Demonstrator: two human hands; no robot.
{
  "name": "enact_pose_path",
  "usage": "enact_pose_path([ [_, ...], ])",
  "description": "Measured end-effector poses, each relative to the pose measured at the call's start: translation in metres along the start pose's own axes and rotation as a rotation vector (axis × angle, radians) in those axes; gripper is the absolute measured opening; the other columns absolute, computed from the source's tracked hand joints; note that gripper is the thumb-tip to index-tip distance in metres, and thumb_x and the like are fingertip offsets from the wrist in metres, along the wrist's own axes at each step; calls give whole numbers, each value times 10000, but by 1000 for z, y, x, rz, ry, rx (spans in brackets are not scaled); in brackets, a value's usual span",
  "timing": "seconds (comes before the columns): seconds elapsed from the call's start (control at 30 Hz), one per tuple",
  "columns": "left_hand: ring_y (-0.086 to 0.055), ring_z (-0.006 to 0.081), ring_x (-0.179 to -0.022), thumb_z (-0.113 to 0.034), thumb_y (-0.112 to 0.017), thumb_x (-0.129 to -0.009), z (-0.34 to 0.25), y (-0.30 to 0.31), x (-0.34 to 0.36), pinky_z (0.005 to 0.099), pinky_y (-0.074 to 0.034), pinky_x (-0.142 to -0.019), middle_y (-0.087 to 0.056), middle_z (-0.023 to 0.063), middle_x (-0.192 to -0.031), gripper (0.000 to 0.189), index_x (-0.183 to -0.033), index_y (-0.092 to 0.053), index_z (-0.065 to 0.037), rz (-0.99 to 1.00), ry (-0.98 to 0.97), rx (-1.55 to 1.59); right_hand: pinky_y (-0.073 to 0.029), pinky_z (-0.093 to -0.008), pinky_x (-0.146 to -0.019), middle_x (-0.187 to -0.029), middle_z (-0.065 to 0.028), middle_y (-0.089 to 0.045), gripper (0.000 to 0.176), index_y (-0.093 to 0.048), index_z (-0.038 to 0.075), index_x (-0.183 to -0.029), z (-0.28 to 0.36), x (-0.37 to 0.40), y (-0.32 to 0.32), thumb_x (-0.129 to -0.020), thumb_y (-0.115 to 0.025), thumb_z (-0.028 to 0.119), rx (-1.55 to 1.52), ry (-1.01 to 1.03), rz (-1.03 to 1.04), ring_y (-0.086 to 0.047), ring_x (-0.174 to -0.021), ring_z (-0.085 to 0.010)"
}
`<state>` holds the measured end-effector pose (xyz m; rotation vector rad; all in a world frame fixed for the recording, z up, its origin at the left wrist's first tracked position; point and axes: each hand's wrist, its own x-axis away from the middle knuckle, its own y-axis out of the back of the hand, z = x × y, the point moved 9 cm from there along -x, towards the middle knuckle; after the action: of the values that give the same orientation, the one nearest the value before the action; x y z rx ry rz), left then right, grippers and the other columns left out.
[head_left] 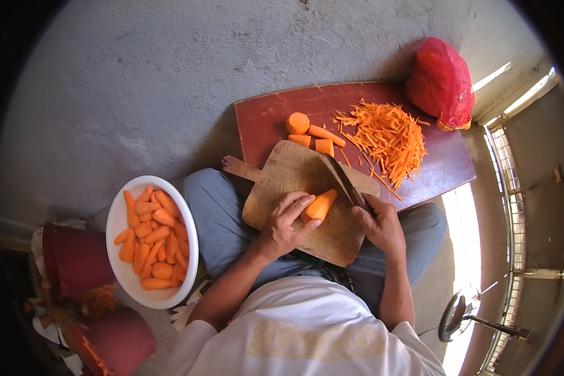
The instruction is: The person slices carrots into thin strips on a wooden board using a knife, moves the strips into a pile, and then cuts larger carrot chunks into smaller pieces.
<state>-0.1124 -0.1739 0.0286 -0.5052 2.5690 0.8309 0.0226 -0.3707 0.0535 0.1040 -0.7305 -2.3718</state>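
Observation:
A wooden cutting board (pixel 288 166) with a handle rests across the person's lap, its upper part against the red table. On it lies a peeled carrot piece (pixel 320 205), held by my left hand (pixel 288 224) with fingers and thumb around its left end. My right hand (pixel 380 227) is closed on the handle of a knife (pixel 343 178), whose blade points up and to the left, just right of the carrot. Beyond the board, several carrot pieces (pixel 298 123) sit beside a heap of orange carrot strips (pixel 391 141).
The red table (pixel 263 116) stands against the grey wall. A red bag (pixel 442 81) is at its back right corner. On the left is a white basin (pixel 111 219) of peeled carrots, with dark red buckets (pixel 75 260) beyond it. A black pedal-like object (pixel 454 316) is at lower right.

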Motion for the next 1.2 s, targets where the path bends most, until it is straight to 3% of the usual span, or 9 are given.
enact_pose_path([
  [0.1, -691, 420, -1181, -199, -894, -947, 3, -3, 4, 490, -585, -1040, -667, 223, -1317, 514, -1351, -702, 52, 18, -22, -26, -576, -499, -809, -940, -303, -736, 396, -714, -9, -1368, -5, -2, 2, -1043, -719, 216, 67, -23, 7, -746, -901, -494],
  [0.3, -682, 421, -1207, -121, -894, -918, -16, -5, 7, 471, -579, -1041, -658, 218, -1348, 532, -1377, -682, 47, 1, -131, -188, -575, -532, -847, -1025, -317, -753, 479, -628, 38, -1499, -6, -2, 3, -1055, -706, 199, 89, 24, 0, -761, -1008, -509],
  [0.4, -683, 424, -1204, -75, -897, -893, -9, -2, 4, 474, -580, -1041, -655, 219, -1349, 523, -1360, -688, 34, -24, -24, -88, -580, -524, -883, -1069, -314, -763, 487, -624, 26, -1503, 4, 1, -1, -1047, -717, 172, 136, 51, 21, -751, -1045, -522],
  [0.6, -651, 420, -1195, -48, -859, -904, -6, -2, 5, 487, -563, -1023, -627, 219, -1320, 523, -1384, -658, 2, -32, -46, -64, -588, -500, -915, -1165, -323, -753, 544, -600, -38, -1509, 10, 8, -11, -1021, -763, 139, 126, 196, 26, -740, -1118, -515],
  [0.7, -664, 393, -1174, -15, -890, -856, -9, 3, 3, 476, -567, -1017, -658, 192, -1305, 510, -1334, -713, -8, -57, -45, -97, -588, -464, -905, -1151, -322, -741, 521, -595, -44, -1510, 30, 29, -9, -1059, -749, 165, -3, 170, 22, -753, -1087, -489],
  [0.8, -649, 379, -1151, -12, -896, -842, -7, 2, 3, 473, -558, -994, -656, 173, -1281, 513, -1324, -721, -16, -58, -31, -91, -581, -432, -866, -1054, -289, -729, 489, -592, -33, -1518, 37, 48, -14, -1105, -718, 196, -90, 64, 90, -756, -963, -430],
  [0.83, -649, 379, -1148, -15, -899, -836, -7, 2, 2, 472, -557, -993, -657, 170, -1278, 517, -1323, -723, -18, -66, -37, -90, -575, -418, -846, -994, -254, -706, 480, -587, -22, -1532, 40, 53, -15, -1140, -686, 236, -123, 48, 108, -723, -879, -362],
  [0.97, -647, 378, -1139, -24, -913, -814, -9, 3, 0, 473, -552, -993, -657, 161, -1268, 537, -1319, -730, -24, -70, -46, -103, -563, -404, -819, -969, -223, -698, 466, -584, -11, -1534, 28, 70, -23, -1158, -654, 255, -163, -63, 158, -700, -842, -329],
  [1.2, -647, 386, -1124, -24, -924, -799, -4, 2, 3, 487, -546, -999, -655, 166, -1286, 559, -1321, -727, -22, -59, -53, -98, -568, -418, -809, -973, -211, -716, 459, -568, 0, -1542, 41, 79, -12, -1151, -650, 227, -118, -169, 205, -722, -852, -358],
])
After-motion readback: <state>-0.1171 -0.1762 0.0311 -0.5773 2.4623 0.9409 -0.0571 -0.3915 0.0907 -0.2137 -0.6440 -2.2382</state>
